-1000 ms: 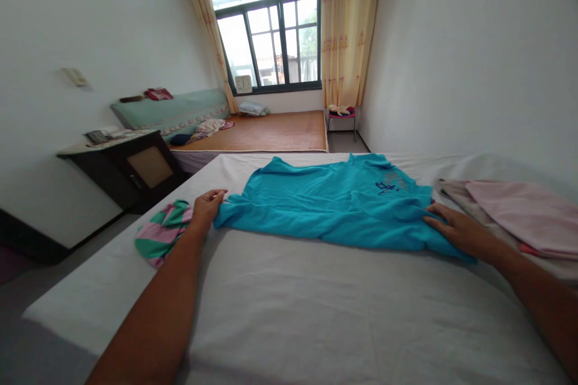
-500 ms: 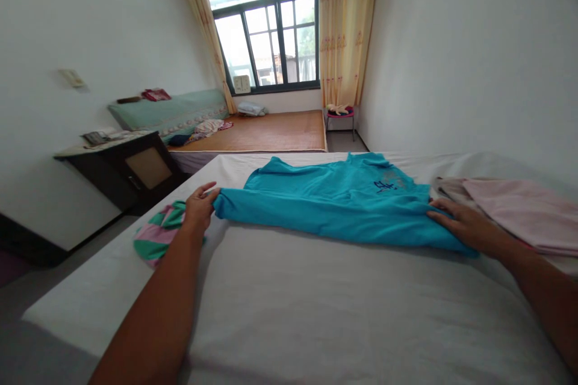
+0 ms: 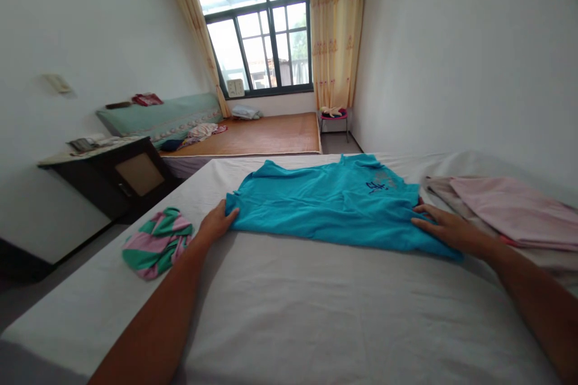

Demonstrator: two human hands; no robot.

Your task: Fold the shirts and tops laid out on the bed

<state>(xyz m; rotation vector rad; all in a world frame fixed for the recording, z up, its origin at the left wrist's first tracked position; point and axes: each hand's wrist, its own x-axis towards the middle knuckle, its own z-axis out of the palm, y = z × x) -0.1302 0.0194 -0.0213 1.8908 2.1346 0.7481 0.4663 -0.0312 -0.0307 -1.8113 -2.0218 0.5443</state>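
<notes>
A turquoise T-shirt (image 3: 316, 204) with a dark printed motif lies on the white-sheeted bed (image 3: 316, 313), its near side folded over lengthwise. My left hand (image 3: 219, 219) grips the shirt's left end, thumb on top and the other fingers partly hidden by the cloth. At the right end, my right hand (image 3: 442, 225) pinches the folded edge, with some fingertips hidden under the fabric. A crumpled pink-and-green striped garment (image 3: 158, 243) rests left of my left forearm.
Folded pink and beige clothes (image 3: 510, 207) lie on the bed at the right, near the wall. Beyond the bed stand a dark cabinet (image 3: 130, 177) at the left, a second bed with a brown mat (image 3: 271, 135), and a small stool (image 3: 334, 115) below the curtain.
The shirt's near fold now lies flatter. My left hand has shifted slightly right and down, its thumb now over the cloth. The view has turned a little to the right.
</notes>
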